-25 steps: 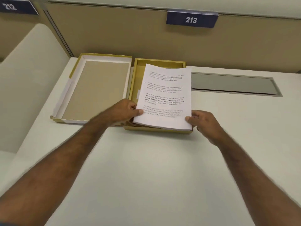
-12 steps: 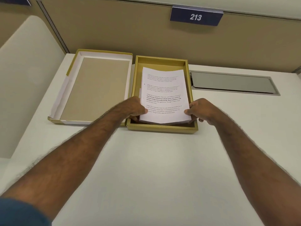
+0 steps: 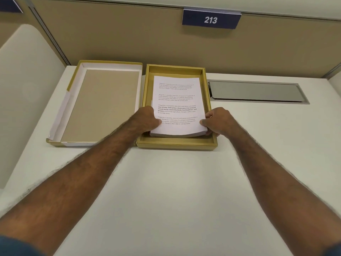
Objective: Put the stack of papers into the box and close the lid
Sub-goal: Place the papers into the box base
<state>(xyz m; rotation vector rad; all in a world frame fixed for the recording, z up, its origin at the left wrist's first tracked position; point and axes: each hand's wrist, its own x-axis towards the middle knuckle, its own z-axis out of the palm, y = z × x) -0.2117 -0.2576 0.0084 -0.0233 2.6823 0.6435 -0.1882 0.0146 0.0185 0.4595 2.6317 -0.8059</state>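
Head view, looking down: two bare forearms reach forward over a pale desk (image 3: 175, 191). A blue sleeve edge shows at the bottom left corner. Beyond the forearms, both hands hold a stack of papers (image 3: 178, 106) by its near corners. The left hand (image 3: 147, 120) grips the near left corner with its thumb on the top sheet. The right hand (image 3: 217, 120) grips the near right corner, thumb on top and fingers curled under the edge. The stack sits inside an open yellow-gold box (image 3: 176, 145), its near end lifted a little off the bottom and its far end low inside. The top sheet carries printed paragraphs of text. Just beside the box on the left, the lid (image 3: 96, 106) lies upside down on the desk, showing a tan inside and white inner walls. To the right, farther back, a grey metal flap (image 3: 256, 91) is set flush into the desk. Behind everything stands a beige partition (image 3: 129, 39) bearing a blue sign (image 3: 211, 19) that reads 213.
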